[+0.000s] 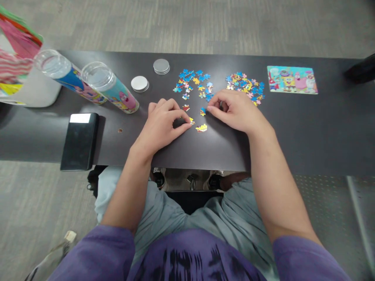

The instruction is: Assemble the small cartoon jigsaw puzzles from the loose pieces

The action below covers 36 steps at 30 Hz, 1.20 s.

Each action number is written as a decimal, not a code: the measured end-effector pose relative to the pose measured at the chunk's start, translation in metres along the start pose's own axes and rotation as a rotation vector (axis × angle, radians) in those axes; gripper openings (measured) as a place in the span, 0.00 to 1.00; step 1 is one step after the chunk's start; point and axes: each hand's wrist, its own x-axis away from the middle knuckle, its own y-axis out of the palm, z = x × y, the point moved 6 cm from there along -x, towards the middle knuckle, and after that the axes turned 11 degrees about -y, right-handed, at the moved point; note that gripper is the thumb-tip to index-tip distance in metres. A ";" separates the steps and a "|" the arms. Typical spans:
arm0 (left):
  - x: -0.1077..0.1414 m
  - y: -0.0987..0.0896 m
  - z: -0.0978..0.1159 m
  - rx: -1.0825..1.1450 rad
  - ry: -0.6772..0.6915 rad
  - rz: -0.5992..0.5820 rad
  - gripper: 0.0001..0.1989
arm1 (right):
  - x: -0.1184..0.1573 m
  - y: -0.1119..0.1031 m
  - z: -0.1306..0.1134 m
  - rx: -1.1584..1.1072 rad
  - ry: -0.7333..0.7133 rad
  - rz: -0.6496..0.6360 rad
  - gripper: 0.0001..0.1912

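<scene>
My left hand [167, 124] is low over the table, thumb and index finger pinched on the edge of a yellow jigsaw puzzle piece [192, 121]. Opposite it, my right hand [236, 109] has its thumb and index fingertips together at the right edge of a blue and yellow puzzle piece [202, 112]. Just below lies a small joined yellow section [201, 128]. A red-brown piece [186, 108] sits above my left fingertips. Farther back are loose, mostly blue pieces [190, 76], and a denser pile [245, 85] lies beyond my right hand, which partly covers it.
A cartoon picture card [292, 80] lies at the back right. Two clear-topped printed tubes [124, 97] [74, 80], round silver lids [161, 66] [140, 83] and a black box-like device [80, 141] are on the left. A white container [43, 91] holds colourful packets. A dark object [361, 70] stands far right.
</scene>
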 end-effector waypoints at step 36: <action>0.005 0.002 0.007 0.173 0.070 -0.078 0.14 | -0.003 -0.001 -0.001 -0.092 0.051 -0.032 0.20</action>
